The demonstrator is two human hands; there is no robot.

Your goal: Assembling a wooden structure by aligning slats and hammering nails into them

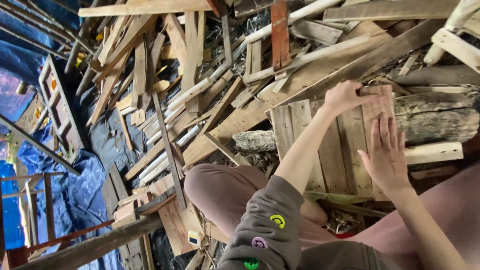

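Nearest camera: grey sleeve (270, 227) w/ small round coloured patches, bottom centre, above a bent knee in brownish-pink fabric (220, 192).

Left hand (345, 96): arm runs up from sleeve; fingers curled over far edge of the pallet panel (345, 165), gripping the top of its slats. Thumb side hidden, so depth of grip cannot be told.

Right hand (386, 155): flat on panel, palm down, fingers straight and together, released, holding nothing. Sits just beside left hand, nearer the panel's right edge.

Panel: several weathered slats side by side, lying directly in front of the person, resting against a rough log (435, 117) that runs off to the right.

Surroundings: large heap of scrap timber (210, 75), planks and battens at all angles, fills upper frame. Blue tarp (85, 195) on the ground at left, w/ a wooden frame (57, 107) lying on it.
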